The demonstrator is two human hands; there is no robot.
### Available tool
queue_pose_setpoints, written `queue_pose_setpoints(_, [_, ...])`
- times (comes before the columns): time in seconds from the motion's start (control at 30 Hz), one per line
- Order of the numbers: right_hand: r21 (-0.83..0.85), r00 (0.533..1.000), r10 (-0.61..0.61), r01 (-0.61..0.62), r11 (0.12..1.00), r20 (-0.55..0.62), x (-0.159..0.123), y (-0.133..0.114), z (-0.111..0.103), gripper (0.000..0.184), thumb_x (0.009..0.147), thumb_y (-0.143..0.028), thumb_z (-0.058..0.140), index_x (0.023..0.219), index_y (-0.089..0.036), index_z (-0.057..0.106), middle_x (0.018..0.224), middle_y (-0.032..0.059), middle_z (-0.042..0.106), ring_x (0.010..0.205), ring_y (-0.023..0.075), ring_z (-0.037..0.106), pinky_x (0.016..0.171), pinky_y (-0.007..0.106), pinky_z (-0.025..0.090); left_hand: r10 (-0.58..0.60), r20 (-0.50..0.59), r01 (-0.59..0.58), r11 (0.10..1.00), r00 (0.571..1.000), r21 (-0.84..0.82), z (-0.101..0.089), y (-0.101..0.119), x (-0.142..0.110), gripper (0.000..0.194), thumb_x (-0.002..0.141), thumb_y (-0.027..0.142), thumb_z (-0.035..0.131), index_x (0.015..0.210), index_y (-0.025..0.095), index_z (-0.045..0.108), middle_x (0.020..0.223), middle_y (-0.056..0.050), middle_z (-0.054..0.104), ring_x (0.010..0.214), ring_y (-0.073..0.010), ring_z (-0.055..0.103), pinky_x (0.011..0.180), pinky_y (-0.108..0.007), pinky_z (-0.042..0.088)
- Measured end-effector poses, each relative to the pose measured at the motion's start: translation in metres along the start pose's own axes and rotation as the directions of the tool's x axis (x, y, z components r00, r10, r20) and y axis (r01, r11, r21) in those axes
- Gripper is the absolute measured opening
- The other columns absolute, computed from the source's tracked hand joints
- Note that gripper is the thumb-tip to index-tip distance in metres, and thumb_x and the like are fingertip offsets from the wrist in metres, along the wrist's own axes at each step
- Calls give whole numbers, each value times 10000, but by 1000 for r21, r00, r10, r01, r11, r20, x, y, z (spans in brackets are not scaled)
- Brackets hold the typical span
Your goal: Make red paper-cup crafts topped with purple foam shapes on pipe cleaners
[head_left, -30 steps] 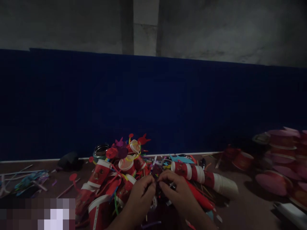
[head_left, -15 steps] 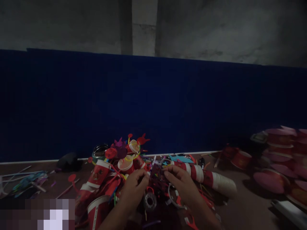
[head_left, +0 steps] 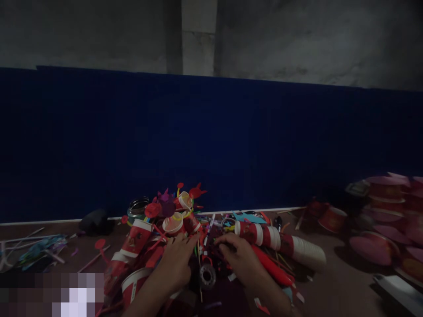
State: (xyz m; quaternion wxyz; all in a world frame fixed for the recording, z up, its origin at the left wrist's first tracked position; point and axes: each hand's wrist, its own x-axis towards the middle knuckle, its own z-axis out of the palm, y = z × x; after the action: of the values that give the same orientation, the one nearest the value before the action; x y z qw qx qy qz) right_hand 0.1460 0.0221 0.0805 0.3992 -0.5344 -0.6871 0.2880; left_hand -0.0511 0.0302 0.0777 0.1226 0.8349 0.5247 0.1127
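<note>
Both hands are low over a heap of craft bits. My left hand (head_left: 176, 259) lies palm down with its fingers stretched toward the middle of the heap, beside a red and white paper cup (head_left: 173, 224). It holds nothing that I can see. My right hand (head_left: 240, 256) hovers over dark purple scraps, its fingers loosely bent and apart, with nothing visible in them. A roll of tape (head_left: 207, 276) lies between the wrists. To the right of my right hand lies a row of nested paper cups (head_left: 271, 238), with a long red piece (head_left: 271, 266) below it.
A blue panel (head_left: 211, 145) stands behind the table. Stacked red and pink cup pieces (head_left: 385, 198) are at the right, near a white flat object (head_left: 398, 290). A dark lump (head_left: 94, 221), an open jar (head_left: 139, 207) and plastic scraps (head_left: 42, 251) are at the left.
Both hands have come down and spread their fingers, away from the dark, see-through material between them. The white ring by my right hand no longer shows, and the long red piece is now visible.
</note>
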Motion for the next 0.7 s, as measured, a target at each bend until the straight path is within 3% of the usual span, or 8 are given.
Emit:
queue_pose_setpoints(0.1, [-4, 1000, -10, 10, 1000, 17, 0, 3, 3, 244, 764, -147, 450, 817, -202, 681, 836, 29, 670, 803, 185, 614, 746, 282, 461, -26, -33, 28, 999, 999, 41, -2, 1, 3, 857, 562, 22, 435, 1382, 245, 322, 1249, -78, 527, 1180, -274, 392, 965, -412, 294])
queue_pose_setpoints(0.23, [-8, 1000, -6, 6, 1000, 23, -1, 7, 7, 274, 750, -116, 439, 845, -194, 684, 869, 37, 664, 835, 183, 610, 776, 285, 459, -140, -84, 152, 976, 987, 153, -7, 5, 4, 717, 665, 52, 423, 1373, 130, 339, 1283, -136, 498, 1215, -277, 373, 985, -384, 295])
queue_pose_setpoints(0.43, [-1, 998, 51, -51, 999, 21, -2, 7, 8, 259, 688, -86, 467, 865, -185, 629, 864, 26, 681, 817, 184, 621, 731, 273, 462, -222, 53, 206, 954, 974, 220, -4, 20, 1, 707, 691, -22, 388, 1378, 128, 309, 1149, -185, 596, 1037, -292, 557, 804, -371, 431])
queue_pose_setpoints(0.57, [-4, 999, 37, -37, 999, 33, -2, 5, 7, 207, 698, -99, 455, 793, -191, 614, 776, 8, 663, 738, 174, 610, 669, 263, 452, -195, 24, 193, 979, 981, 62, 5, 22, 3, 611, 737, 31, 409, 1332, 167, 385, 1110, -165, 623, 983, -272, 591, 778, -342, 428])
queue_pose_setpoints(0.7, [14, 1000, 20, -21, 1000, 13, -1, 7, 6, 221, 717, -111, 430, 807, -201, 610, 778, 2, 649, 745, 168, 597, 664, 259, 443, -129, 6, 124, 936, 992, -330, 11, 15, 6, 474, 684, 100, 502, 1141, 212, 561, 964, -66, 678, 887, -224, 614, 718, -271, 426])
